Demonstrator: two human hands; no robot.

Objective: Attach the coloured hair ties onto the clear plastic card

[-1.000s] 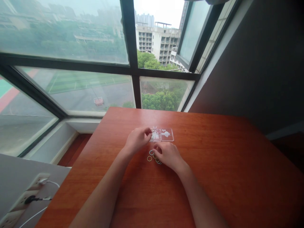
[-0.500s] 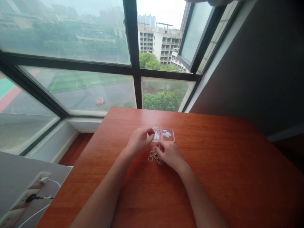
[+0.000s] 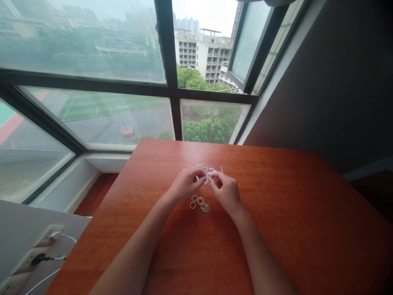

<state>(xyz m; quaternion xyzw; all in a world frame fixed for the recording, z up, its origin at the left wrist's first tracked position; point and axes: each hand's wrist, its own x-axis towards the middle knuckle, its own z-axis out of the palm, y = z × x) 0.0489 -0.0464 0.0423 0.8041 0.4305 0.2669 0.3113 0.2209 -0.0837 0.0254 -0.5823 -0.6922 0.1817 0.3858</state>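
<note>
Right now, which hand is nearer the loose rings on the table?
Left, narrowly. The left hand is just above and left of the rings; the right hand is to their right, fingers raised toward the clear case.

The table (image 3: pixel 276 229) was reddish-brown wood with a visible grain and a smooth, slightly glossy finish that caught the window light toward twelve o'clock. The small case (image 3: pixel 211 169) held between the left hand (image 3: pixel 184 186) and the right hand (image 3: pixel 226 190) looked like clear, glossy plastic. At six o'clock from it, the little rings (image 3: pixel 199 203) appeared to be thin, shiny metal. The window frame (image 3: pixel 172 94) was dark and matt, its panes smooth glass.
</note>
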